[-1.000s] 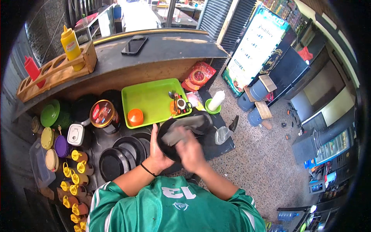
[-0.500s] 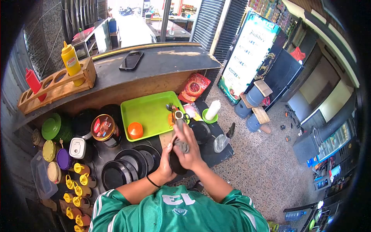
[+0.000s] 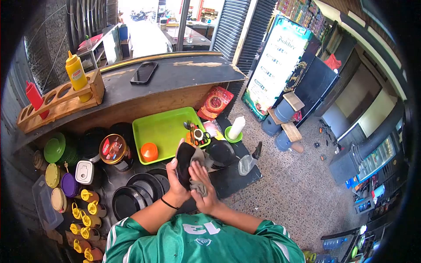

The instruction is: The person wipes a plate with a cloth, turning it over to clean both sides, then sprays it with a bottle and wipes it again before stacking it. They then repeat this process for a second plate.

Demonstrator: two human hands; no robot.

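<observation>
My left hand point(image 3: 176, 183) grips a black plate point(image 3: 186, 157) by its edge, holding it up and tilted in front of my chest. A grey cloth point(image 3: 199, 188) is bunched under my right hand point(image 3: 205, 180), which presses it to the plate's right side; part of the cloth pokes out above the fingers. Left of my hands, several black plates point(image 3: 127, 200) lie overlapping on the dark counter. More black dishware point(image 3: 220, 153) stands to the right. Just beyond my hands is a green tray point(image 3: 169, 117) with an orange cup point(image 3: 149, 151), cutlery and scissors.
Yellow-lidded squeeze bottles point(image 3: 90, 220), lidded tubs point(image 3: 70, 184) and a brown tub point(image 3: 115, 150) crowd the left. A white bottle point(image 3: 237, 128) in a green bowl and a clear container point(image 3: 247, 165) stand near the right edge. A phone point(image 3: 144, 72) lies on the raised shelf.
The plate has come up and turned, so more of its dark face shows between my hands. My right hand has moved down with the cloth. The view has shifted slightly.
</observation>
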